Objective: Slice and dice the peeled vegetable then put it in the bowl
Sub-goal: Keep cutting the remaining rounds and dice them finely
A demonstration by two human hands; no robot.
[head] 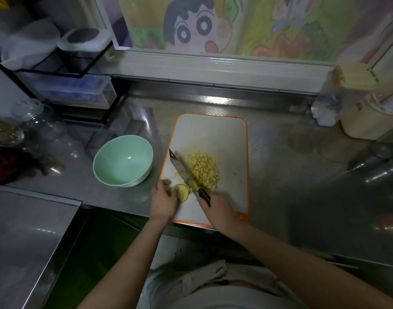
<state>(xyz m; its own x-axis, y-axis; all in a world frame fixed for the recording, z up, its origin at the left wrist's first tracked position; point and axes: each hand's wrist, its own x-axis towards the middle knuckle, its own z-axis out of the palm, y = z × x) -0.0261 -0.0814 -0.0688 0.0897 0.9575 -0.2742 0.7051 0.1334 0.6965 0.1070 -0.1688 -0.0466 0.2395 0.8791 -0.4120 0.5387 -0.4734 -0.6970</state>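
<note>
A white cutting board with an orange rim lies on the steel counter. A heap of pale yellow diced vegetable sits in its middle. My left hand holds a round uncut end piece of the peeled vegetable at the board's near left corner. My right hand grips the black handle of a cleaver-style knife, whose blade slants between the piece and the heap, edge down on the board. A few strips lie under the blade. An empty mint-green bowl stands left of the board.
A black wire rack with plastic boxes stands at the back left, glass jars in front of it. A cream container sits at the back right. A steel lid or pan lies at the right. The counter's front edge runs just below the board.
</note>
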